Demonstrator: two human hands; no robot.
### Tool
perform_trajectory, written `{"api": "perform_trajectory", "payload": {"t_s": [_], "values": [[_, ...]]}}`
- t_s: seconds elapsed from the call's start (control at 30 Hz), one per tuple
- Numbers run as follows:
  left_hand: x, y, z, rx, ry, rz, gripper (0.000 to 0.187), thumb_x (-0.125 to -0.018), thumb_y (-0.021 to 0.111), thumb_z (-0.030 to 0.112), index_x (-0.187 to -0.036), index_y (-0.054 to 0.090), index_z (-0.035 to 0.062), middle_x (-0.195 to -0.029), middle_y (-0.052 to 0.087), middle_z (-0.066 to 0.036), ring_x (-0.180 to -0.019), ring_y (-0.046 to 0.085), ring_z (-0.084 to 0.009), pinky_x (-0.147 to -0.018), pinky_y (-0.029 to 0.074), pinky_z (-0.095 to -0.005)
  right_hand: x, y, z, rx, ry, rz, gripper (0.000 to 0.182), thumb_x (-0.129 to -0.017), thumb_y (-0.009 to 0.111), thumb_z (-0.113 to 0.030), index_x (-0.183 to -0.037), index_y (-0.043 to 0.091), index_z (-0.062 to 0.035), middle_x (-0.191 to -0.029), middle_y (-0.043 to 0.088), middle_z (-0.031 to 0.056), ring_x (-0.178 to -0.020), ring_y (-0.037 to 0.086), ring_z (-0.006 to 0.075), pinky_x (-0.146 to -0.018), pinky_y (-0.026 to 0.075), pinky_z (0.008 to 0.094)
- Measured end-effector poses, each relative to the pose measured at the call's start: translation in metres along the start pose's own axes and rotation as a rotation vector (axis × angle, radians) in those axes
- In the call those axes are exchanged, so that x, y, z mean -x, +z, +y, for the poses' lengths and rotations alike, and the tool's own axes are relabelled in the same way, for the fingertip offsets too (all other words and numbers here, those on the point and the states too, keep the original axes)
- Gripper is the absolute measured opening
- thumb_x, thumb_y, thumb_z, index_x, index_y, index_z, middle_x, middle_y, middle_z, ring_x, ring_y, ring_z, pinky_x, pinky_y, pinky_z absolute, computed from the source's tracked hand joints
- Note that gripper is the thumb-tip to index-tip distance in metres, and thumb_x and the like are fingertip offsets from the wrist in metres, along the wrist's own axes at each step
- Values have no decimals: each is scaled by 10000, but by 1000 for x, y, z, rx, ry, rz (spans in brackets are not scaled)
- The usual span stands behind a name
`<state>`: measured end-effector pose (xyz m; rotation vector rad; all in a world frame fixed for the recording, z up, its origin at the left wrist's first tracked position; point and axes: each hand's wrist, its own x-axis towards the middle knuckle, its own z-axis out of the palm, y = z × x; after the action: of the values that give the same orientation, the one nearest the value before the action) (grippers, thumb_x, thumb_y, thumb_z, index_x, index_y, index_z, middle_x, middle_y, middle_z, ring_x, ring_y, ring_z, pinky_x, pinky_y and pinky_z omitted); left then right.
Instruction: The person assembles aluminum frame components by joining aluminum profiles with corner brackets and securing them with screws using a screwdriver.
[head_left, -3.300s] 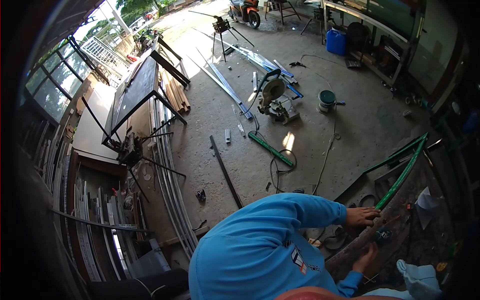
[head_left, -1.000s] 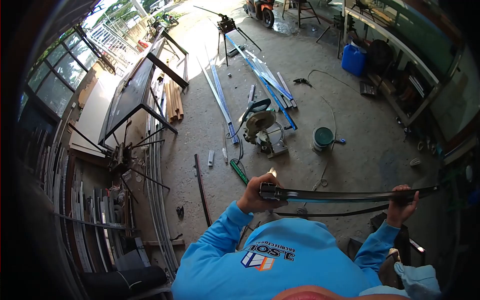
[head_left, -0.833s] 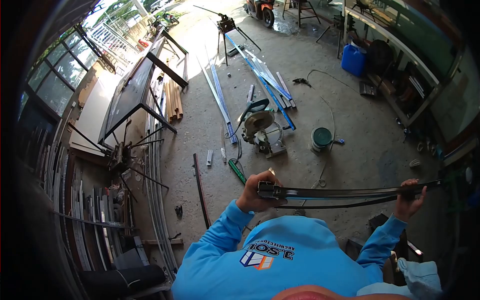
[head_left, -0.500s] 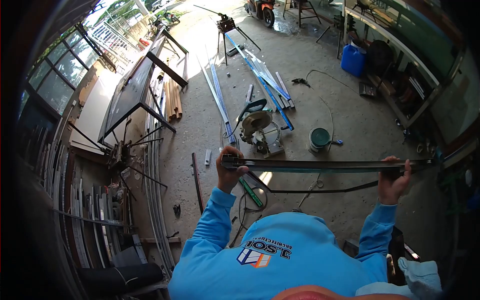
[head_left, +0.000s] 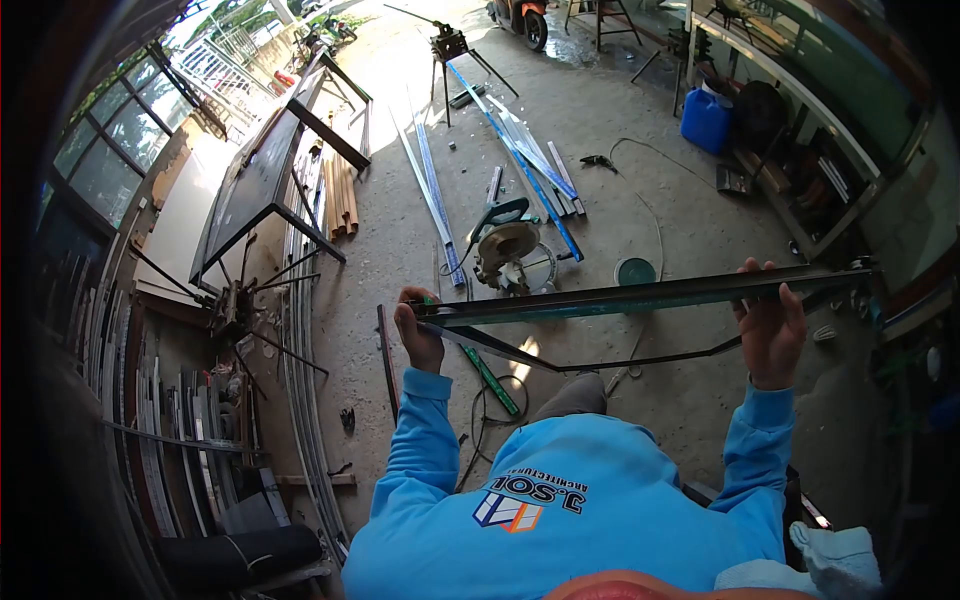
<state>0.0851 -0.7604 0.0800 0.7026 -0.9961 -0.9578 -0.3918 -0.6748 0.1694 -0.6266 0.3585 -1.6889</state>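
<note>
A long dark metal frame (head_left: pixel 620 297) is held out across my front, its left end a little lower than its right. A greenish strip runs along its lower side, and a thinner bar (head_left: pixel 640 364) hangs below in a shallow bend. My left hand (head_left: pixel 421 332) is wrapped around the frame's left corner. Toward the other end, my right hand (head_left: pixel 771 330) grips the long bar, palm facing me, with fingertips showing above it. Just beyond the frame stand a miter saw (head_left: pixel 508 255) and a round green-topped bucket (head_left: pixel 636 270), partly covered by the bar.
Long blue-and-silver metal profiles (head_left: pixel 525 160) lie on the concrete floor. A dark table (head_left: pixel 250 195) and upright metal lengths (head_left: pixel 180 440) line the left side. On the right are a blue jug (head_left: pixel 706 122) and a shelf rack. A green level-like bar (head_left: pixel 490 380) and cable lie near my feet.
The frame has tilted, its right end rising and more of its greenish side showing. My left hand has moved left and my right hand slightly left and up.
</note>
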Motion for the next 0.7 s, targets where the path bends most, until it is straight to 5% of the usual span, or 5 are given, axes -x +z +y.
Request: {"api": "perform_trajectory", "payload": {"t_s": [0.5,0.7], "values": [[-136,95,-166,-8,-300,12,346,-952,485,363,-812,538,51,-728,524,-45,-688,520,-134,-662,416,-270,-103,-43,-33,223,-134,145,504,-930,517,-225,-1360,396,8,-1360,460,216,-1282,440,314,-1085,364,439],[-178,140,-222,244,-469,63,298,-912,526,303,-749,503,55,-717,507,-70,-700,504,-154,-666,409,-292,-122,-39,-72,-52,-261,-37,743,-894,550,-291,-1454,180,28,-1480,289,216,-1397,236,354,-1176,109,504]]}}
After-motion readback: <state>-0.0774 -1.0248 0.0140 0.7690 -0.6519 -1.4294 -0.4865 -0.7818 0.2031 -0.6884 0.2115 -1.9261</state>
